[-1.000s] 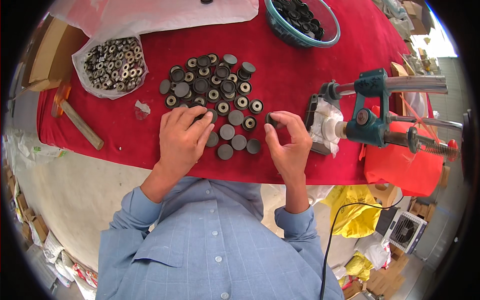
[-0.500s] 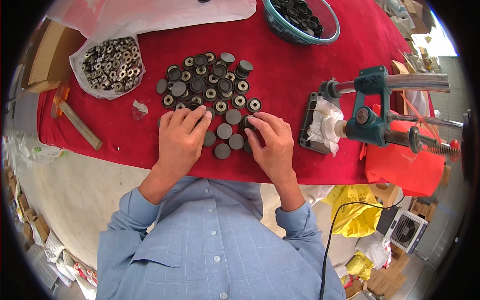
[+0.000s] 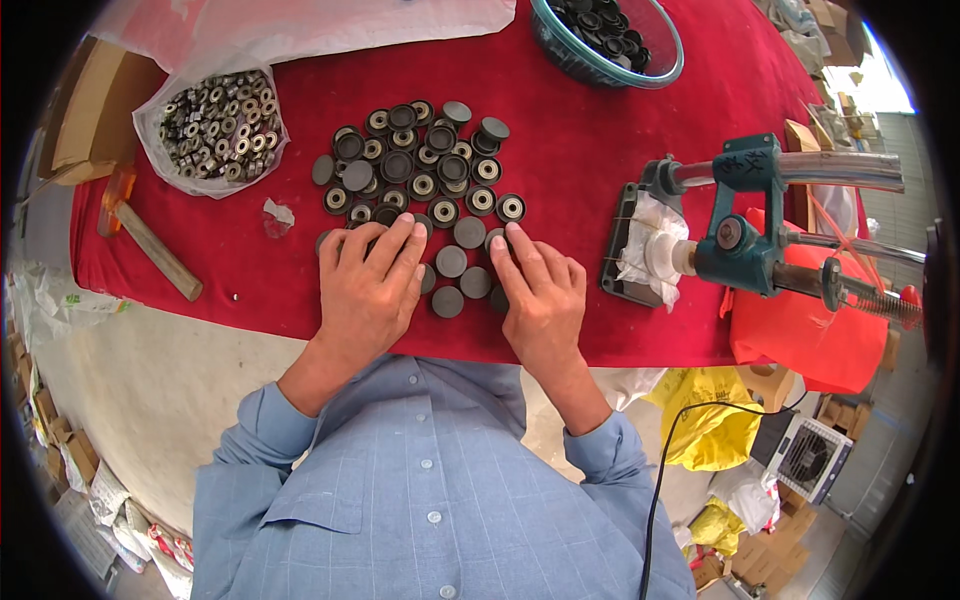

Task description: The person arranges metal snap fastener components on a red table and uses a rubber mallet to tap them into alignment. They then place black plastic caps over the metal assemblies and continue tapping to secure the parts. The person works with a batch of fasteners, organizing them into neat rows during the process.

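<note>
Black round caps (image 3: 451, 262) are spread over the red cloth in front of me, several lying flat face up. Farther back are caps with metal bearings (image 3: 423, 186) seated in them. My left hand (image 3: 370, 285) rests at the left side of the group, fingers stretched forward over dark caps that they partly cover. At the group's right edge my right hand (image 3: 545, 310) lies with its fingers extended, the index fingertip touching the cloth beside the caps. A cap (image 3: 495, 239) is partly hidden by its fingers. No cap is visibly gripped by either hand.
A bag of loose bearings (image 3: 220, 130) stands at the far left, near a hammer (image 3: 160, 250) and a cardboard box (image 3: 105, 105). At the back is a teal basin (image 3: 608, 68) of black parts. A green hand press (image 3: 740, 215) occupies the right side.
My right hand's fingers have straightened from a curled pinch around a dark cap; that cap now lies under the fingertips. My left hand has stayed nearly in place, fingers slightly shifted.
</note>
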`<action>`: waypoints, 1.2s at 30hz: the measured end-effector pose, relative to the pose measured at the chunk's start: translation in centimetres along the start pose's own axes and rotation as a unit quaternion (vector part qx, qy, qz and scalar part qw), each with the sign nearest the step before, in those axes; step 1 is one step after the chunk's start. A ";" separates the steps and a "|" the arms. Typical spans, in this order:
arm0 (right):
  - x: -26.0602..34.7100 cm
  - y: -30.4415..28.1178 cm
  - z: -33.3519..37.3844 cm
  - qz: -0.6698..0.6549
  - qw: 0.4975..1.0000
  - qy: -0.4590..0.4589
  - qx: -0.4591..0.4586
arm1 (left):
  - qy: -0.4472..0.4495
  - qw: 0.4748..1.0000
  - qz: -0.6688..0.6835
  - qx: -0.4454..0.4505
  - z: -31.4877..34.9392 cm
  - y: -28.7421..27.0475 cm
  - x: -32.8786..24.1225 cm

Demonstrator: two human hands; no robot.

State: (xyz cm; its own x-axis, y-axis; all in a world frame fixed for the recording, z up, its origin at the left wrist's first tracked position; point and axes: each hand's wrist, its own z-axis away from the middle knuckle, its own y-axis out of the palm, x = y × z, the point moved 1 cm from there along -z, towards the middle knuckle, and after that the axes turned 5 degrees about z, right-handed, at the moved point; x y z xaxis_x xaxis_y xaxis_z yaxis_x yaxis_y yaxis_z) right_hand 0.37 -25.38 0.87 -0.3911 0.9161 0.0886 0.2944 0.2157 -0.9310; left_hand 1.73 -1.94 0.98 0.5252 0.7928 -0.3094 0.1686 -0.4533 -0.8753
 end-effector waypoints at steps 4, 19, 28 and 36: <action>0.6 -0.2 0.4 0.040 0.999 -0.002 0.015 | 0.001 1.000 0.001 -0.006 0.4 0.1 -0.6; 2.0 -0.9 -5.7 -0.181 0.981 0.044 -0.047 | -0.100 0.989 0.090 -0.055 -1.7 -0.6 3.6; 2.0 1.0 -8.5 -0.208 0.976 0.045 -0.035 | -0.256 0.899 0.331 -0.130 -2.0 -2.3 5.6; 0.8 2.2 -11.0 -0.159 0.984 0.069 -0.028 | -0.130 0.954 0.218 -0.162 -0.1 -1.3 6.8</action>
State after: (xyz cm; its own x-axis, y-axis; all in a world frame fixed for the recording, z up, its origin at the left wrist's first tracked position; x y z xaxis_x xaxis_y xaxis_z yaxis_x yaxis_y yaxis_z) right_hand 10.32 -20.42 2.83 -0.3499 0.8356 0.4235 0.2263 0.5141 -0.8274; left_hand 5.17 3.98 0.02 0.3868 0.5550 -0.7365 0.2519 -0.8319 -0.4945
